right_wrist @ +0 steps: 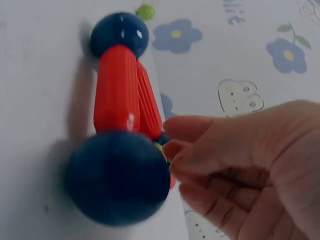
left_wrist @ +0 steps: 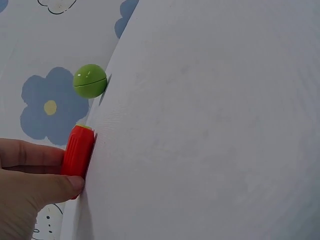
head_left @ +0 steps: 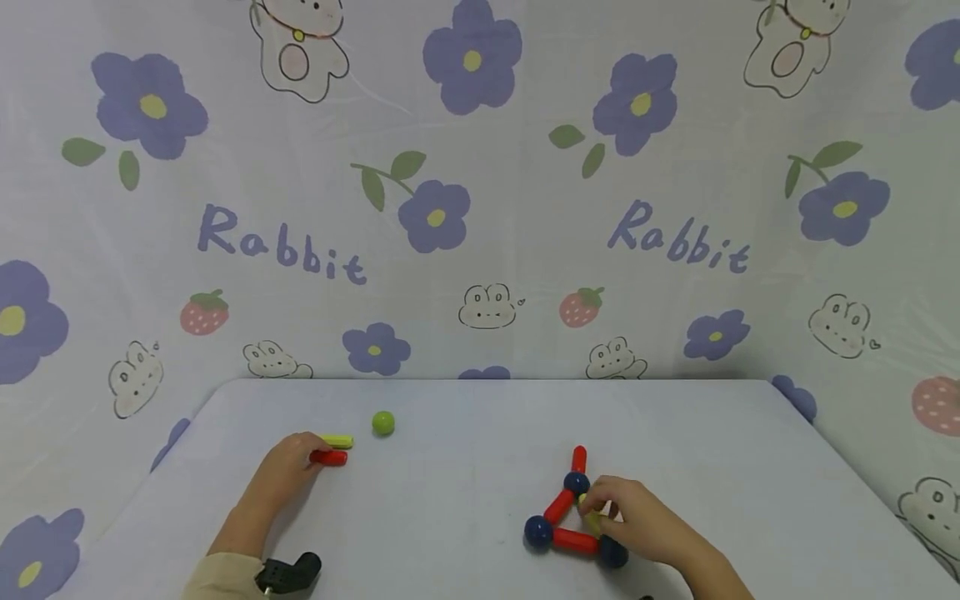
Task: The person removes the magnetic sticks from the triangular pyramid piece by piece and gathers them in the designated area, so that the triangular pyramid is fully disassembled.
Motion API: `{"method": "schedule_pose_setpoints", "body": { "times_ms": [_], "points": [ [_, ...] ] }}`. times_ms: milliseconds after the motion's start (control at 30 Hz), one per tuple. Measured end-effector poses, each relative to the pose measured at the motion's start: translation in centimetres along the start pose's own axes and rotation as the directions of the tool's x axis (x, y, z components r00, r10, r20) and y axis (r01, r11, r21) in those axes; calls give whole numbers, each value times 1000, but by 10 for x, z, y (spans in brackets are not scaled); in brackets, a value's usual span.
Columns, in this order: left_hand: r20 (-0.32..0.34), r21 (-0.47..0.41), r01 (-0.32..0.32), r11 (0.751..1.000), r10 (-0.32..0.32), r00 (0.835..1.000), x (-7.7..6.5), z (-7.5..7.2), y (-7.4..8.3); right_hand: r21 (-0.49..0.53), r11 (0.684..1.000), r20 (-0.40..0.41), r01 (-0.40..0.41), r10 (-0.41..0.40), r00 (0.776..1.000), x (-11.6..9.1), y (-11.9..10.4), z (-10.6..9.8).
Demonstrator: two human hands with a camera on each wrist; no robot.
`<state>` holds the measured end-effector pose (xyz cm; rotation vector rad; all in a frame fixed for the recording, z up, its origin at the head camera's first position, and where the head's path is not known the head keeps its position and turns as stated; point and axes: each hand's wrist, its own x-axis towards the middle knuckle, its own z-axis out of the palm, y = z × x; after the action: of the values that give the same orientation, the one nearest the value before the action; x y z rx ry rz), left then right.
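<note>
My left hand (head_left: 291, 463) pinches a red magnetic rod (left_wrist: 79, 152) between thumb and fingers at the left of the table. Just behind it lies a yellow-green rod (head_left: 337, 441), and a green ball (head_left: 383, 423) rests farther right. On the right, red rods (head_left: 575, 541) and dark blue balls (head_left: 538, 532) form a triangle, with another red rod (head_left: 580, 459) sticking out from its far ball. My right hand (head_left: 637, 517) pinches a yellow-green rod (head_left: 592, 523) along the triangle's right side, its fingers covering part of it. In the right wrist view, a blue ball (right_wrist: 119, 177) stands close to the fingertips.
A white table (head_left: 435, 500) carries all the pieces. Behind it hangs a pale cloth (head_left: 525, 167) printed with flowers and rabbits. A black strap piece (head_left: 288, 575) sits at the left wrist.
</note>
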<state>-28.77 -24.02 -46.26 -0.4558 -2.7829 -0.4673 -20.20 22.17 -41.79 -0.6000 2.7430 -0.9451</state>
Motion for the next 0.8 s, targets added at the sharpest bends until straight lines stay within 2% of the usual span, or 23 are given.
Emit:
{"method": "schedule_pose_setpoints", "body": {
  "times_ms": [133, 233, 400, 500, 600, 700, 800],
  "points": [
    [-13, 4, -2, 1000, 2, 1000, -1, -2, 0, 21, 1000, 19, -18, 18, 1000, -2, 9, -5],
    [-22, 4, -10, 1000, 11, 1000, -2, -2, 0, 58, 998, 46, -3, 0, 999, -1, 12, -5],
    [-26, 3, -20, 1000, 20, 999, -2, -4, 4, 103, 994, 98, -29, 19, 995, 2, 8, 2],
    [-51, -8, -35, 999, 35, 998, -4, -6, 12, 85, 996, 106, -32, 23, 994, 3, 3, 8],
    [-117, -37, -97, 995, 92, 989, -7, -6, 25, 14, 1000, 86, -3, 2, 996, 3, -2, 13],
    [-189, -56, -189, 980, 176, 966, -9, -1, 39, -61, 998, 48, 23, -20, 999, 5, -6, 17],
    [-195, -74, -267, 961, 249, 949, -10, 7, 55, -98, 995, 12, 32, -31, 999, 9, -10, 22]
  ]
}}
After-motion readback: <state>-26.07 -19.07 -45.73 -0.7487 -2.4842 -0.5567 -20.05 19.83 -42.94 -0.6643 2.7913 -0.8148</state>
